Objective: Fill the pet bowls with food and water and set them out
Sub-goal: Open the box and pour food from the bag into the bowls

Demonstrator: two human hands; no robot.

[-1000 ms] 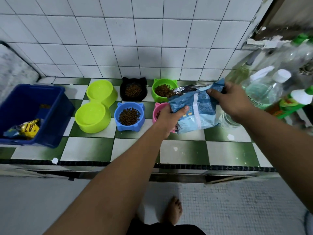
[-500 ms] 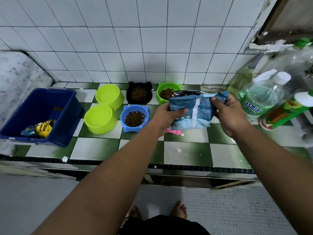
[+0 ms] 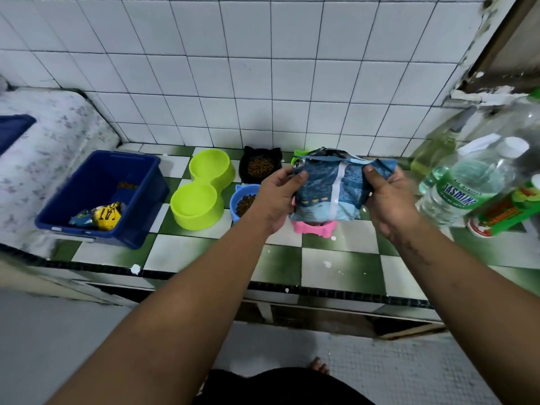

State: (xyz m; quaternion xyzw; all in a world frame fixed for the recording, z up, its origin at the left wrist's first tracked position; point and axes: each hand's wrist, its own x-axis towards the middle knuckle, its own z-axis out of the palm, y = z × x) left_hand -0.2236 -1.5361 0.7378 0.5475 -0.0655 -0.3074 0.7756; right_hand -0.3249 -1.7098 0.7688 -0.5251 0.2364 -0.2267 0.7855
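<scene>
I hold a blue pet-food bag (image 3: pixel 333 191) upright between both hands, its top open. My left hand (image 3: pixel 277 194) grips its left side and my right hand (image 3: pixel 388 197) grips its right side. The bag hangs over a pink bowl (image 3: pixel 314 228), hiding most of it. A blue bowl (image 3: pixel 242 201) and a black bowl (image 3: pixel 260 166) hold kibble. A lime double bowl (image 3: pixel 201 190) sits to their left, with no kibble in it. Only a sliver of a green bowl (image 3: pixel 298 154) shows behind the bag.
A dark blue bin (image 3: pixel 96 197) with a yellow food packet (image 3: pixel 102 219) stands at the counter's left. Several bottles crowd the right, among them a clear water bottle (image 3: pixel 464 185) and a green-labelled one (image 3: pixel 508 209). The counter's front edge (image 3: pixel 263 283) runs below my forearms.
The bag went from tilted over the pink bowl to upright, held by both sides. The view shifted, so the counter and bowls now sit further right and lower in frame.
</scene>
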